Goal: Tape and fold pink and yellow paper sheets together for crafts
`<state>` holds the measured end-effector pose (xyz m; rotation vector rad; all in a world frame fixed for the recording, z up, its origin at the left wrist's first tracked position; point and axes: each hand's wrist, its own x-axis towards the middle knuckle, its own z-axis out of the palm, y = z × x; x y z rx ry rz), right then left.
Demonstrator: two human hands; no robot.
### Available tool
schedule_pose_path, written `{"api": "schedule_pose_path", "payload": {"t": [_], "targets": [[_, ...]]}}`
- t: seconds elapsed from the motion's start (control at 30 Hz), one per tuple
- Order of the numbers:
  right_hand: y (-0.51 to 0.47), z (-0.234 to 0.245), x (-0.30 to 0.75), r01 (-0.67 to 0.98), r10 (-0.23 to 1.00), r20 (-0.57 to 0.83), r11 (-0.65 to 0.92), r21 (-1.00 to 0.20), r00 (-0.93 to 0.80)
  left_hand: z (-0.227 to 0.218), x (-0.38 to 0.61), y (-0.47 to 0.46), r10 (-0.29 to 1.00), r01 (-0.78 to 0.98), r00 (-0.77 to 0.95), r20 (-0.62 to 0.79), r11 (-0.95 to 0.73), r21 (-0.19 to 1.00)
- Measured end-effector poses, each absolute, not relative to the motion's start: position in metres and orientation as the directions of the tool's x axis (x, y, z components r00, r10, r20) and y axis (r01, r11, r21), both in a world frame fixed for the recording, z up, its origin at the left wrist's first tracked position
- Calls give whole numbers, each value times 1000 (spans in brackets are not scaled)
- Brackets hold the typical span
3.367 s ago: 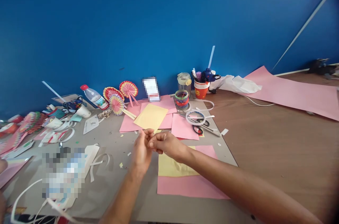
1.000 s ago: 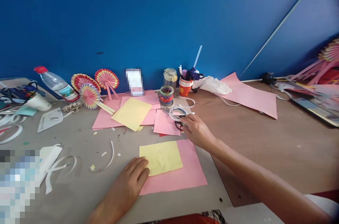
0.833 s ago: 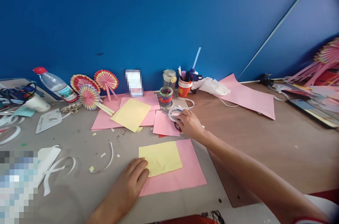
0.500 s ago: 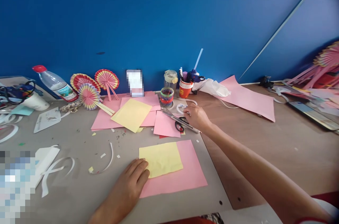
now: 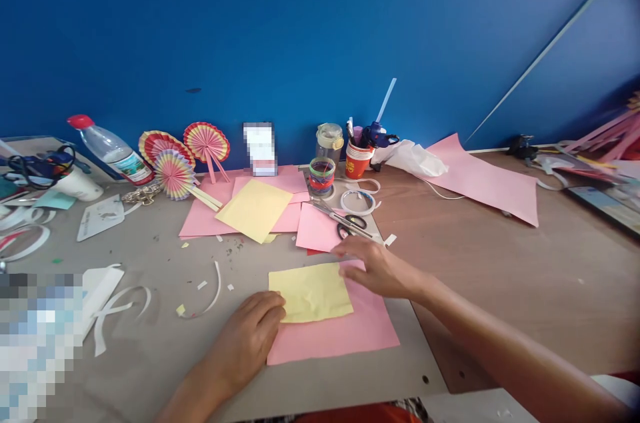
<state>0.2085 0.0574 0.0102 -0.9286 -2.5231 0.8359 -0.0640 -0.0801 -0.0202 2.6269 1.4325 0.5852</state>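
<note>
A yellow sheet of paper (image 5: 313, 293) lies on a larger pink sheet (image 5: 340, 340) on the table in front of me. My left hand (image 5: 253, 326) grips the yellow sheet at its left edge, fingers bent close together. Over the top right corner of the papers is my right hand (image 5: 373, 268), its thumb and fingers apart with nothing between them. Just beyond it, scissors with black handles (image 5: 353, 224) and a silver cutter knife lie across a small pink paper (image 5: 315, 226). A roll of white tape (image 5: 358, 202) rests behind them.
Along the blue wall stand a bottle (image 5: 113, 151), paper fans (image 5: 207, 143), a jar (image 5: 329, 138) and a red cup of tools (image 5: 358, 162). More yellow paper (image 5: 255, 211) lies on pink sheets. White strips (image 5: 213, 293) and scraps litter the left side; a big pink sheet (image 5: 493, 183) lies right.
My right hand has come back from beside the tape roll and scissors to the upper right corner of the papers. The left hand stays on the yellow sheet; the view has shifted slightly.
</note>
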Motion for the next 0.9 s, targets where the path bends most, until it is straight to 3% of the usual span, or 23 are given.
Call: {"api": "schedule_pose_path", "payload": {"t": [0.1,0.17,0.27,0.37,0.5,0.63,0.77,0.9], "targets": [[36,12,209,332,494,66,671,-663,-867,-15,-65,-73,867,799,433,246,-496,340],[27,7,204,330,466,71,719,-612,-882,-12,-64,-68,897,805,392,206,-442,395],[21,-3,193,363,491,119,767,-529,-863,-10,-64,-60,928,786,338,155,-369,497],[23,-9,186,361,508,164,771,-524,-846,-11,-69,-56,948,739,277,157,-315,595],[29,-7,183,392,593,152,682,-618,-791,-14,-78,-55,975,721,207,75,-204,662],[32,-4,183,467,706,44,513,-720,-707,-16,-78,-49,995,714,95,-37,-43,699],[34,-3,190,417,683,-16,427,-802,-730,-16,-72,-43,994,635,-29,-106,101,766],[40,-8,190,406,719,-39,345,-846,-694,-17,-69,-42,992,551,-77,-101,127,825]]}}
